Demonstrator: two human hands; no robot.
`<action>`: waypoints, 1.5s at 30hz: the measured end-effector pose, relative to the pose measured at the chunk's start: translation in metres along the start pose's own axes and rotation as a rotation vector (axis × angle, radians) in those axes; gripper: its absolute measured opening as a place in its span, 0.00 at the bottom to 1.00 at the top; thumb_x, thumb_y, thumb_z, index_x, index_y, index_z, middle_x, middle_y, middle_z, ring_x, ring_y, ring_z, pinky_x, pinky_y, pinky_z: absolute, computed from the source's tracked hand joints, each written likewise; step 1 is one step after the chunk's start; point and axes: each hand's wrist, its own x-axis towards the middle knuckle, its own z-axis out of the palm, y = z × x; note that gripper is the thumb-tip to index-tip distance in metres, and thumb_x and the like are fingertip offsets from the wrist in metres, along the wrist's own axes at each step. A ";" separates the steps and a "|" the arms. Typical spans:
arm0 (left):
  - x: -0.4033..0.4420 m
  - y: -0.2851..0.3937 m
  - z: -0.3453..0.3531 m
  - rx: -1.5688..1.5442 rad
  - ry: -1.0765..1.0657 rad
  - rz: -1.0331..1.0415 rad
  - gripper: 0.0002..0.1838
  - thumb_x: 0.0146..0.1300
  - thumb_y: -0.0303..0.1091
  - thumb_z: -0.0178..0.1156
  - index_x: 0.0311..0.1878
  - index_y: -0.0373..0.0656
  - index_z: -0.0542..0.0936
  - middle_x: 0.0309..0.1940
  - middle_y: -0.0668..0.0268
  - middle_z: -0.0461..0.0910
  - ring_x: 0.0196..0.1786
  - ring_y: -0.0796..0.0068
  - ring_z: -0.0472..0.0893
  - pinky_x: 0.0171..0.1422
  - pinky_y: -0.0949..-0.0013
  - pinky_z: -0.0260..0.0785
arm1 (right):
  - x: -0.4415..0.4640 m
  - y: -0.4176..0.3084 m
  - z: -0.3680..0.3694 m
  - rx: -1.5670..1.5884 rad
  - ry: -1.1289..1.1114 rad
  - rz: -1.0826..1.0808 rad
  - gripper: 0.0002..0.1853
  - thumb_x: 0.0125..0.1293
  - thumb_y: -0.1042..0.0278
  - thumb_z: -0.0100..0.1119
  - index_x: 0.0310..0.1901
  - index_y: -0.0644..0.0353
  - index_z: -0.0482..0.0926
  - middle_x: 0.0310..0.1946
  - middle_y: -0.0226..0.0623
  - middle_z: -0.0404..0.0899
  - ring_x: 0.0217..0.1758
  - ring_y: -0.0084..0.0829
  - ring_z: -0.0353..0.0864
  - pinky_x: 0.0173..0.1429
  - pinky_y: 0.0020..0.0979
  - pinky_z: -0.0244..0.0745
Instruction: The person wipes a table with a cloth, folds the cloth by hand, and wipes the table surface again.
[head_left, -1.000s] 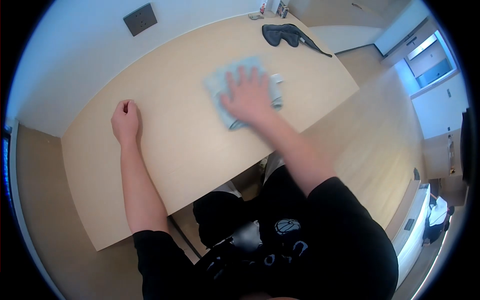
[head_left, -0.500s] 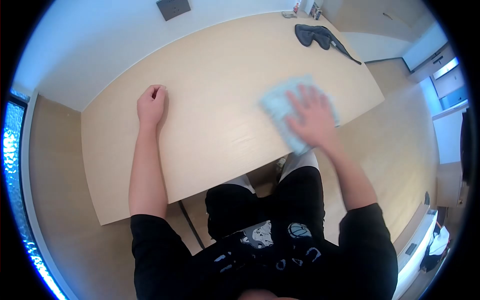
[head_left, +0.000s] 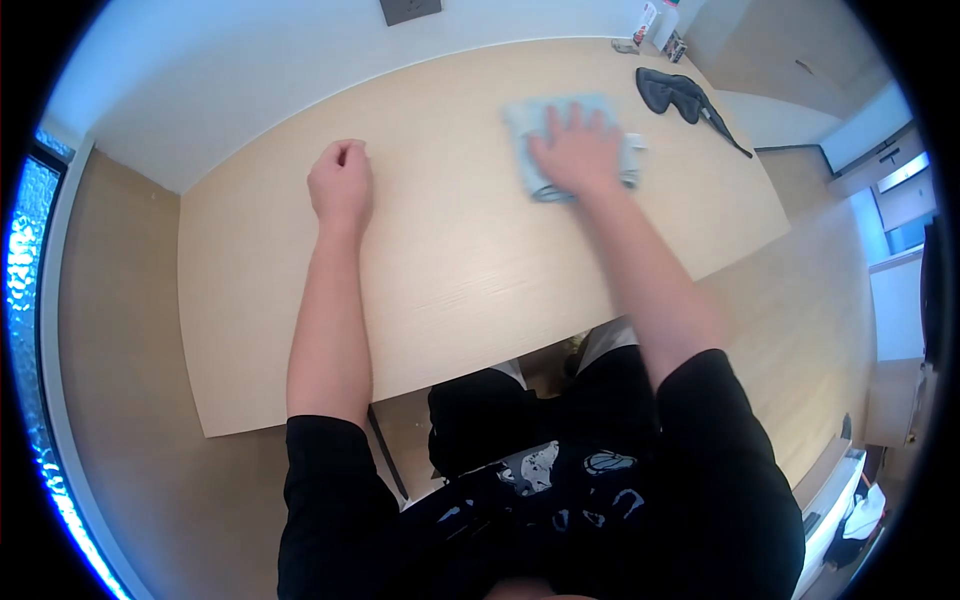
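A light blue cloth (head_left: 535, 177) lies on the pale wooden table (head_left: 450, 240), right of the middle. My right hand (head_left: 578, 150) is laid flat over it, fingers spread, pressing it against the tabletop; the cloth and hand are slightly blurred. A small white tag (head_left: 638, 141) sticks out at the cloth's right edge. On the left part of the table rests my left hand (head_left: 341, 185), curled into a fist, with nothing visible in it.
A dark grey eye mask (head_left: 672, 95) with its strap lies near the back right edge. Small boxes and a bottle (head_left: 668, 22) stand in the far right corner. A wall with a dark socket panel (head_left: 410, 9) borders the back.
My right hand has pushed the cloth away from the front edge, toward the back and slightly left. My left fist stays on the table, and the whole view has shifted a little.
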 end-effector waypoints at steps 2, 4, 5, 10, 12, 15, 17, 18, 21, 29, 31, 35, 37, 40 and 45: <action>0.010 -0.004 -0.004 -0.283 0.052 0.013 0.14 0.69 0.39 0.60 0.45 0.38 0.85 0.36 0.66 0.84 0.39 0.74 0.80 0.47 0.68 0.73 | -0.020 -0.049 0.007 0.034 0.062 -0.173 0.38 0.73 0.36 0.39 0.79 0.45 0.59 0.81 0.43 0.52 0.83 0.57 0.47 0.81 0.64 0.40; 0.030 -0.028 -0.015 -0.300 0.139 0.018 0.13 0.70 0.37 0.60 0.44 0.35 0.84 0.36 0.67 0.82 0.38 0.77 0.77 0.44 0.71 0.71 | -0.051 -0.087 0.006 0.073 0.100 -0.372 0.37 0.73 0.36 0.40 0.78 0.46 0.62 0.80 0.45 0.54 0.83 0.58 0.49 0.80 0.65 0.41; 0.040 -0.036 -0.022 -0.310 0.181 0.021 0.12 0.70 0.35 0.60 0.44 0.34 0.84 0.35 0.67 0.81 0.37 0.79 0.76 0.43 0.72 0.70 | -0.070 -0.100 0.001 0.105 0.093 -0.481 0.37 0.72 0.36 0.41 0.77 0.46 0.63 0.80 0.46 0.55 0.83 0.58 0.49 0.81 0.65 0.41; 0.044 -0.041 -0.046 -0.484 0.180 -0.061 0.11 0.71 0.36 0.59 0.45 0.37 0.84 0.35 0.69 0.80 0.35 0.82 0.74 0.42 0.73 0.69 | -0.141 -0.086 -0.010 0.240 0.068 -0.929 0.35 0.72 0.38 0.46 0.76 0.44 0.65 0.78 0.46 0.58 0.82 0.58 0.51 0.80 0.65 0.42; 0.042 -0.041 -0.045 -0.421 0.163 -0.052 0.11 0.71 0.36 0.60 0.45 0.38 0.84 0.35 0.70 0.79 0.35 0.82 0.74 0.42 0.73 0.69 | -0.140 -0.064 -0.009 0.259 0.044 -0.904 0.35 0.71 0.38 0.48 0.76 0.42 0.65 0.78 0.46 0.59 0.82 0.57 0.51 0.80 0.64 0.43; 0.039 -0.039 -0.039 -0.258 0.123 0.009 0.11 0.71 0.35 0.60 0.45 0.37 0.84 0.35 0.69 0.80 0.37 0.80 0.76 0.44 0.73 0.70 | -0.120 -0.021 -0.007 0.190 0.083 -0.754 0.35 0.69 0.36 0.49 0.75 0.37 0.67 0.79 0.42 0.58 0.82 0.54 0.53 0.82 0.62 0.41; 0.038 -0.040 -0.033 -0.177 0.092 0.063 0.11 0.71 0.35 0.60 0.45 0.36 0.84 0.34 0.69 0.81 0.38 0.80 0.77 0.46 0.73 0.70 | -0.086 0.010 -0.007 0.053 0.064 -0.556 0.36 0.70 0.33 0.46 0.77 0.37 0.64 0.80 0.41 0.55 0.83 0.53 0.50 0.82 0.59 0.41; 0.037 -0.039 -0.031 -0.157 0.081 0.068 0.11 0.71 0.35 0.60 0.45 0.36 0.84 0.34 0.68 0.81 0.39 0.80 0.77 0.47 0.73 0.70 | -0.065 0.027 -0.007 0.030 0.041 -0.458 0.37 0.71 0.32 0.44 0.78 0.36 0.62 0.81 0.41 0.54 0.83 0.52 0.49 0.83 0.59 0.41; 0.036 -0.033 -0.031 -0.111 0.057 0.076 0.12 0.71 0.36 0.60 0.45 0.36 0.84 0.34 0.68 0.82 0.40 0.79 0.78 0.49 0.73 0.71 | -0.008 0.065 -0.001 -0.002 0.046 -0.223 0.38 0.71 0.30 0.40 0.79 0.36 0.59 0.82 0.40 0.52 0.84 0.51 0.48 0.83 0.56 0.40; 0.027 -0.014 -0.034 -0.017 0.065 -0.024 0.12 0.71 0.37 0.60 0.46 0.36 0.84 0.35 0.69 0.82 0.40 0.79 0.78 0.49 0.73 0.71 | 0.114 0.082 0.013 -0.026 0.073 -0.038 0.41 0.70 0.27 0.38 0.80 0.37 0.58 0.82 0.37 0.52 0.84 0.46 0.48 0.83 0.55 0.40; 0.030 -0.024 -0.035 -0.020 0.046 -0.018 0.13 0.72 0.37 0.60 0.46 0.37 0.84 0.35 0.69 0.82 0.40 0.79 0.78 0.49 0.72 0.71 | 0.127 0.082 0.013 -0.018 0.078 -0.007 0.41 0.69 0.27 0.39 0.80 0.38 0.58 0.82 0.36 0.53 0.84 0.44 0.48 0.83 0.55 0.40; 0.031 -0.022 -0.033 0.044 0.044 -0.025 0.13 0.72 0.38 0.60 0.45 0.37 0.84 0.34 0.69 0.82 0.39 0.80 0.77 0.48 0.72 0.71 | 0.150 0.081 0.014 -0.012 0.080 0.018 0.42 0.69 0.27 0.39 0.80 0.39 0.58 0.81 0.35 0.53 0.84 0.43 0.48 0.83 0.55 0.40; 0.031 -0.024 -0.035 0.054 0.048 -0.009 0.12 0.72 0.37 0.60 0.45 0.37 0.84 0.34 0.69 0.82 0.38 0.80 0.77 0.46 0.73 0.70 | 0.160 0.080 0.015 -0.014 0.084 0.014 0.42 0.69 0.27 0.39 0.80 0.39 0.57 0.82 0.35 0.53 0.84 0.43 0.48 0.83 0.56 0.40; 0.031 -0.026 -0.035 0.053 0.038 0.019 0.12 0.71 0.37 0.60 0.44 0.37 0.84 0.32 0.70 0.82 0.36 0.80 0.76 0.44 0.73 0.70 | 0.174 0.079 0.017 -0.007 0.090 0.020 0.42 0.68 0.28 0.40 0.80 0.39 0.57 0.82 0.34 0.53 0.84 0.44 0.49 0.83 0.56 0.40; 0.033 -0.029 -0.031 0.118 0.025 0.062 0.13 0.70 0.39 0.61 0.43 0.37 0.84 0.29 0.70 0.81 0.34 0.80 0.76 0.43 0.72 0.70 | 0.194 0.070 0.012 0.030 0.086 0.041 0.42 0.66 0.31 0.42 0.79 0.39 0.59 0.81 0.32 0.54 0.83 0.46 0.50 0.82 0.61 0.40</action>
